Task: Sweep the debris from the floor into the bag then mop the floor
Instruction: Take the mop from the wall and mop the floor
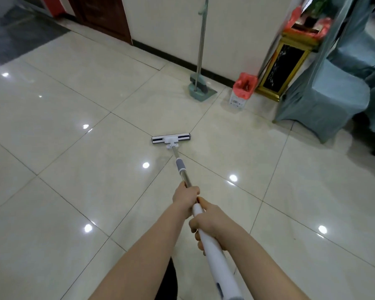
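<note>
Glossy cream floor (74, 118) tiles with dark grout lines run to a pale wall with a black skirting; ceiling lights reflect off the tiles as bright spots. No debris is visible on the tiles in view, so the sweeping stage appears done and mopping is judged to be in hand.

The mop (183, 173) lies out ahead of the person. Its flat head (171, 138) sits on the tiles near a grout crossing, well apart from the wall. The left hand (186, 197) is wrapped round the metal part of the pole; the right hand (208, 221) is wrapped round the white grip just behind it, the two hands nearly touching.

Handling, as a judgement: the pole looks stiff and light, and the flat head should slide easily on so smooth a tile. A damp glossy floor may be slippery underfoot. The two-handed hold on the upper pole suits push and pull strokes; the grey collar further down looks like a sliding part and not a place to hold.

By the wall stand a green broom and dustpan (200, 87), a small white box lined with a red bag (244, 86), and a gold-framed black bin (285, 68) with a red liner. A chair in blue-grey cover (331, 98) stands at right.

The box carries small print on its side, too small to read. No brand is legible on the mop.
</note>
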`<control>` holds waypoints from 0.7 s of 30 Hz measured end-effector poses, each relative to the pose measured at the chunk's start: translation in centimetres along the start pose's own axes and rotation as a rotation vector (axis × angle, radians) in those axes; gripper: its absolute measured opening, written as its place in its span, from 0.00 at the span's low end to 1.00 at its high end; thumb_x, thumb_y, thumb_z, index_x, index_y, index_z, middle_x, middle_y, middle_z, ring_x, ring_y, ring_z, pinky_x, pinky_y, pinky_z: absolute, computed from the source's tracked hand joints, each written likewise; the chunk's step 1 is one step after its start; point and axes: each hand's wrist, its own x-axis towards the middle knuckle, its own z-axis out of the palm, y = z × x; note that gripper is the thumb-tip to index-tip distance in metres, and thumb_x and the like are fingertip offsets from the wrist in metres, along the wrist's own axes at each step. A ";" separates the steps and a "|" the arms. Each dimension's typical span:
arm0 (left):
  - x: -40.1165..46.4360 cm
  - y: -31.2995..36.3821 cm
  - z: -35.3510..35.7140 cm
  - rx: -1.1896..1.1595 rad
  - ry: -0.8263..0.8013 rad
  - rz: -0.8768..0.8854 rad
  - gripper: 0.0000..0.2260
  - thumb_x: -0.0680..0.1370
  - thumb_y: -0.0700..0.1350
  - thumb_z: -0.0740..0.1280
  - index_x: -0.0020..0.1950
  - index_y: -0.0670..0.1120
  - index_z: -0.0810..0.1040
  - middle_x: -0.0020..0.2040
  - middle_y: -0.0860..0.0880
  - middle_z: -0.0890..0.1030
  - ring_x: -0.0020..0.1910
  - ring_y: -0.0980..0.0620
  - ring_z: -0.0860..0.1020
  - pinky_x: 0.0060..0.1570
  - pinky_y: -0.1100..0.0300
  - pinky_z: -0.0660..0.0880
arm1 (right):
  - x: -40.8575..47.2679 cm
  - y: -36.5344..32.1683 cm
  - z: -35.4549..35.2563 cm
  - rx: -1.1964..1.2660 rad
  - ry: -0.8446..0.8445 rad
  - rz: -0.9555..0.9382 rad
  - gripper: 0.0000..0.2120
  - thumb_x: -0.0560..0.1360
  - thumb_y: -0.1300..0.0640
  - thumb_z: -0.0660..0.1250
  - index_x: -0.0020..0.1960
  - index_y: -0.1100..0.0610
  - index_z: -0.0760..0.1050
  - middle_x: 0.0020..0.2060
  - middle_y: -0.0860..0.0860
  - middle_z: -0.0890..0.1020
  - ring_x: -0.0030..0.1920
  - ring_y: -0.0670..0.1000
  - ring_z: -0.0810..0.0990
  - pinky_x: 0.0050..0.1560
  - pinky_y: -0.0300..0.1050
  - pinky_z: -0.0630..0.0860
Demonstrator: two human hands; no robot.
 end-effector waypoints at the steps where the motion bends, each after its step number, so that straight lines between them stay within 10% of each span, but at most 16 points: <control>1: 1.6 1.5 -0.6 0.004 -0.001 0.009 0.02 0.72 0.39 0.63 0.44 0.44 0.72 0.40 0.45 0.74 0.37 0.48 0.72 0.37 0.56 0.72 | 1.4 -1.7 0.0 -0.005 -0.009 -0.004 0.34 0.71 0.70 0.59 0.72 0.45 0.64 0.37 0.56 0.74 0.27 0.53 0.73 0.25 0.40 0.73; 21: 32.2 35.4 -13.1 0.021 -0.038 -0.009 0.07 0.72 0.39 0.63 0.49 0.44 0.75 0.38 0.46 0.75 0.35 0.49 0.73 0.34 0.58 0.71 | 25.9 -41.9 0.2 0.068 0.028 0.025 0.25 0.71 0.71 0.59 0.62 0.49 0.71 0.32 0.55 0.73 0.22 0.51 0.71 0.24 0.39 0.72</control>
